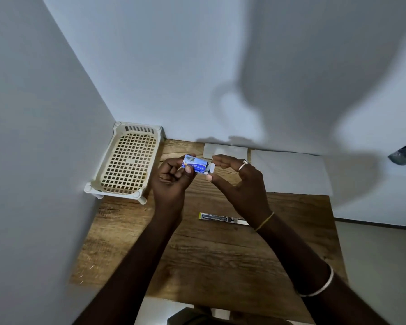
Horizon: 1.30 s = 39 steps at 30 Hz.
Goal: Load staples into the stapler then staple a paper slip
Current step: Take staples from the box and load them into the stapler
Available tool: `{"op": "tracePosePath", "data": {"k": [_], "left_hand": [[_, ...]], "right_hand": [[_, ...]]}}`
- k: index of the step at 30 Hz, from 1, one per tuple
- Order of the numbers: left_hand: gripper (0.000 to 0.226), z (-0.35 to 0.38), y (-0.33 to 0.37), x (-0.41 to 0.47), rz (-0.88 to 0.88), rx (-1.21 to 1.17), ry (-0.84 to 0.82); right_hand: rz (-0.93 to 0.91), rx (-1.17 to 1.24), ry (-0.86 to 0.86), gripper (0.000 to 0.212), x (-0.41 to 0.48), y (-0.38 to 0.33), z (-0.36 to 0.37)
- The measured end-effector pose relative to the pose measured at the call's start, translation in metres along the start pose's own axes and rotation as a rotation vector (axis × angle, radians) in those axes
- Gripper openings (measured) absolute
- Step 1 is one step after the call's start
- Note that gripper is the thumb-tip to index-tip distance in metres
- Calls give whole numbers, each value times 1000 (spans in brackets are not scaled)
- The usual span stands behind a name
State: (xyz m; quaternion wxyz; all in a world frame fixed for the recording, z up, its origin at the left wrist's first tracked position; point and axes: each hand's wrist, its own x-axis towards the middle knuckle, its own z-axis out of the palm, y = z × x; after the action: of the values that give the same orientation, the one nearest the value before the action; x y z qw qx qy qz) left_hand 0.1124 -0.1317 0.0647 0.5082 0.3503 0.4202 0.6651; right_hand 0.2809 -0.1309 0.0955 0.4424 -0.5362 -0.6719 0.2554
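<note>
My left hand (171,178) holds a small blue staple box (195,165) above the wooden table (220,259). The box's white end flap (211,169) stands open on the right side. My right hand (242,181) pinches that flap end between thumb and forefinger; a ring sits on one finger. The stapler (222,218) lies flat and opened out on the table below my right wrist, which covers its right end. A small white paper slip (227,150) lies at the table's back edge, behind the hands.
A cream plastic basket (127,160) stands in the back left corner against the walls. A larger white paper sheet (291,172) covers the back right of the table. Walls close off the left and back. The table's right edge drops to the floor.
</note>
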Motion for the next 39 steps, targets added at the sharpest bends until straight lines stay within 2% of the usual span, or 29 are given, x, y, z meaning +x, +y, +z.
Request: {"op": "tracePosePath", "data": {"k": [6, 11, 15, 22, 27, 39], "left_hand": [[20, 12, 10, -13, 12, -24, -52], [32, 18, 18, -16, 46, 24, -81], [33, 21, 20, -19, 27, 24, -79], [28, 23, 6, -27, -73, -16, -24], [24, 22, -4, -31, -104, -23, -8], [23, 14, -8, -27, -141, -16, 14]], "right_hand": [[-14, 74, -21, 33, -13, 8, -16], [-46, 136, -2, 13, -16, 6, -21], [-52, 9, -28, 10, -11, 2, -29], [-109, -408, -202, 14, 3, -3, -44], [-183, -499, -282, 22, 4, -1, -45], [-447, -765, -406, 17, 19, -4, -42]]}}
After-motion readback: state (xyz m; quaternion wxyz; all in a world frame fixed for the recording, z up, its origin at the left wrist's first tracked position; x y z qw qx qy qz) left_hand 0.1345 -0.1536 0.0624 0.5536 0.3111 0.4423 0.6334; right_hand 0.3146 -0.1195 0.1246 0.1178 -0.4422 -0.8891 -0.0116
